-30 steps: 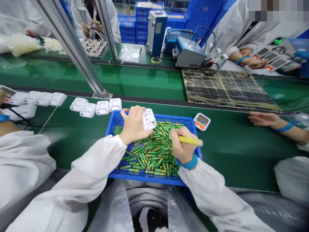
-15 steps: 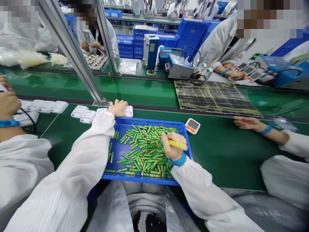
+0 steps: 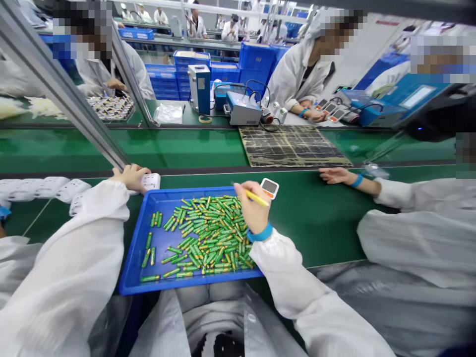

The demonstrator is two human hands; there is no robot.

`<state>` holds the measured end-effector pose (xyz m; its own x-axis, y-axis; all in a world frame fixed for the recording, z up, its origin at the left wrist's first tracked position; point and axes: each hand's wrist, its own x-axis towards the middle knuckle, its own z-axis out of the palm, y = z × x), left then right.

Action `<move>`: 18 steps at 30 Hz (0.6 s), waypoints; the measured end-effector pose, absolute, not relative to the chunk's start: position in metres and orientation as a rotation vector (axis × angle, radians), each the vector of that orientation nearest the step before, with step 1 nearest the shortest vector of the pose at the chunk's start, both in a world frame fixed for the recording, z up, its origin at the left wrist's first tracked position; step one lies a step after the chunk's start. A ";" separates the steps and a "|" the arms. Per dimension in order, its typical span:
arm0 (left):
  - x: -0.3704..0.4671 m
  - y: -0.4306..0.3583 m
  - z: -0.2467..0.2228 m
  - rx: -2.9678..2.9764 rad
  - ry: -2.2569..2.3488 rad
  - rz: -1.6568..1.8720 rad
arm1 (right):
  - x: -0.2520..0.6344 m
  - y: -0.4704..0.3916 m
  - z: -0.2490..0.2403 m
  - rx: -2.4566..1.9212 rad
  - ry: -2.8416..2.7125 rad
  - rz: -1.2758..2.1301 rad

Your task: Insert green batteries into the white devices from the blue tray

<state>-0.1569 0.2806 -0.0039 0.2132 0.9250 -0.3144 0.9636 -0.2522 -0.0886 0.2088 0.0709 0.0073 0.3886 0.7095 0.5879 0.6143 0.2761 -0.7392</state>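
Left hand [image 3: 131,177] on white device [image 3: 150,181] in row at far left of blue tray [image 3: 130,258], fingers bent over its left side; can't tell if gripping. Right hand [image 3: 254,206], apart from left, closed round yellow pen [image 3: 256,198] over tray's far right corner, batteries [image 3: 208,233] in tray, white-orange gadget [image 3: 269,188] just beside hand.

The left hand [image 3: 131,177] touches a white plastic device [image 3: 150,181] just beyond the far left corner of the blue plastic tray [image 3: 138,238]. The right hand [image 3: 255,207], above the tray's far right corner, grips a yellow pen-like tool [image 3: 256,198]. Green-and-gold cylindrical batteries [image 3: 211,228] lie heaped mostly toward the tray's right edge.
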 end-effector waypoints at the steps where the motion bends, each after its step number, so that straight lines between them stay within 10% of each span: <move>1: -0.155 0.277 0.000 2.368 1.855 -0.474 | 0.221 0.076 0.009 -1.451 -1.263 0.119; 9: -0.047 0.202 0.038 2.814 1.632 0.140 | 0.308 0.120 -0.001 -2.526 -1.401 0.168; 18: 0.012 0.146 0.004 2.987 0.852 0.697 | 0.318 0.127 -0.005 -2.342 -1.214 0.282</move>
<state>0.0119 0.1457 0.0042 0.7608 0.4930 0.4221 0.5111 -0.8559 0.0784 0.3179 0.1267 -0.0045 0.5841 0.8108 0.0379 0.7109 -0.4884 -0.5061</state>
